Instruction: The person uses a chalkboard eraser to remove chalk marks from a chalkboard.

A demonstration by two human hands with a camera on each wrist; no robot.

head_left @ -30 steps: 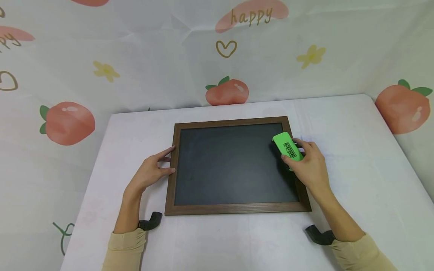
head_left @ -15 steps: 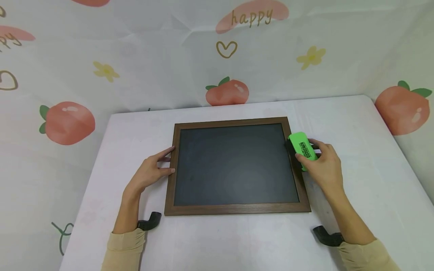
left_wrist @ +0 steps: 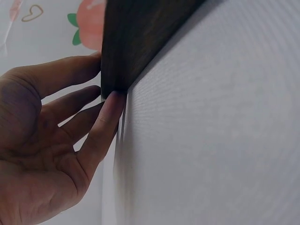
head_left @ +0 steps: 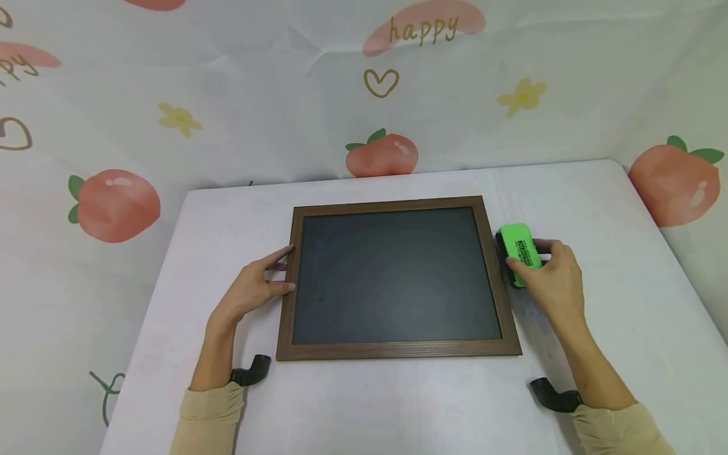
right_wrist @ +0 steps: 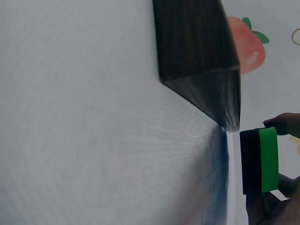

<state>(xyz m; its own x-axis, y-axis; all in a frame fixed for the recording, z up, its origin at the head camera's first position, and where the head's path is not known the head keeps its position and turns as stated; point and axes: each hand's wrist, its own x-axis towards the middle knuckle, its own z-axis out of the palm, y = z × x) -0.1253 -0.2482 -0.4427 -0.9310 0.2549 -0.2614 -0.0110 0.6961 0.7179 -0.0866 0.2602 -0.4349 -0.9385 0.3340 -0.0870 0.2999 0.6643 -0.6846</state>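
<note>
A dark chalkboard in a brown wooden frame point(head_left: 392, 204) lies flat in the middle of the white table point(head_left: 597, 208). My left hand point(head_left: 257, 289) rests beside its left edge, straight fingers point(left_wrist: 107, 123) touching the frame point(left_wrist: 136, 37). My right hand point(head_left: 554, 278) grips a bright green eraser point(head_left: 520, 253) with a black pad, just off the board's right edge. In the right wrist view the eraser point(right_wrist: 259, 160) stands beside the frame's corner point(right_wrist: 201, 61), my fingers around it.
A peach-and-flower patterned cloth point(head_left: 227, 95) hangs behind and at both sides of the table. Dark wrist-camera mounts point(head_left: 253, 370) sit at both sleeves. Bare tablecloth lies in front of the board and to its right.
My right hand has slid the green eraser rightward, off the board's dark surface and over the frame to the table beside it. The left hand has stayed put.
</note>
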